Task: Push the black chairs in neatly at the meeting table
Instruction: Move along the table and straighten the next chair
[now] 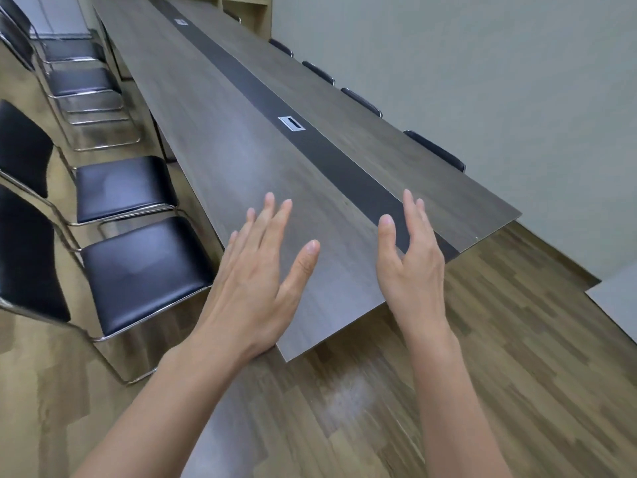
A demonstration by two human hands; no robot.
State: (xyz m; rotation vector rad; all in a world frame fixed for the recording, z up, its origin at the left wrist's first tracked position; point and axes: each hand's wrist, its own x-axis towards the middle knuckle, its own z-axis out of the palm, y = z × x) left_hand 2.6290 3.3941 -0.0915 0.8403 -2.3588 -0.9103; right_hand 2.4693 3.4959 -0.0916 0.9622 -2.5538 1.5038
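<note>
A long wood-grain bench (213,139) runs from the near end away into the room, over a wood-plank floor (482,357), with a grey wall (482,63) on its right. A dark strip (262,88) runs down the bench's middle, and a small metal-framed cable port (292,123) sits in that strip. Along the left side stand black chairs on chrome frames: the nearest chair (144,270) has its seat pulled out beside the bench edge, with the second chair (120,188) just beyond it in the same way, and more chairs (79,81) farther up the row. On the right side, only the tops of the far-side chair backs (435,150) show above the bench edge, tucked close against it. Both bare forearms reach forward over the near end of the bench. The left hand (255,281) is spread flat with fingers apart, holding nothing. The right hand (410,260) is turned edge-on with fingers straight, likewise empty. Whether either palm touches the bench top cannot be told.
</note>
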